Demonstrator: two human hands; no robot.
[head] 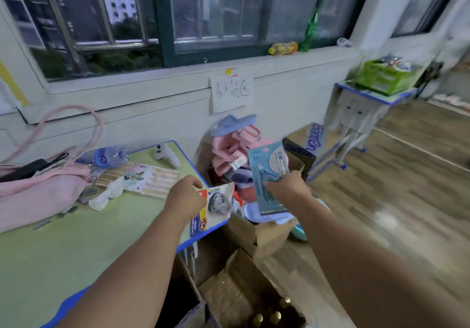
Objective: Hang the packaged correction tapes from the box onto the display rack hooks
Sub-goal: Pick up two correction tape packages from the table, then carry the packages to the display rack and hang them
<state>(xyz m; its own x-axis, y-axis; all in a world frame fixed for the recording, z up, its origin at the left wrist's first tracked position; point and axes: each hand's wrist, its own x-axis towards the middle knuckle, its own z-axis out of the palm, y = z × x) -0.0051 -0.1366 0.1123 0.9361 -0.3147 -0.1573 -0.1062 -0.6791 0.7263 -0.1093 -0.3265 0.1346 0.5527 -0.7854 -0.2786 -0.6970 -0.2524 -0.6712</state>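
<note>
My right hand (286, 186) grips a teal packaged correction tape (268, 172) by its lower right side and holds it upright above an open cardboard box (264, 233). My left hand (187, 195) holds a white, red and blue blister pack with a round correction tape (215, 204) at the right edge of the green table (76, 238). The box below is stuffed with pink and blue slippers (234, 139) and other goods. No display rack or hooks are in view.
A pink bag (38, 188), a water bottle (106, 156), a white controller (167, 157) and stationery cards (150, 177) lie on the table. A second open carton (244, 294) stands at my feet. A small desk with a green crate (384, 78) stands right, beside wooden floor.
</note>
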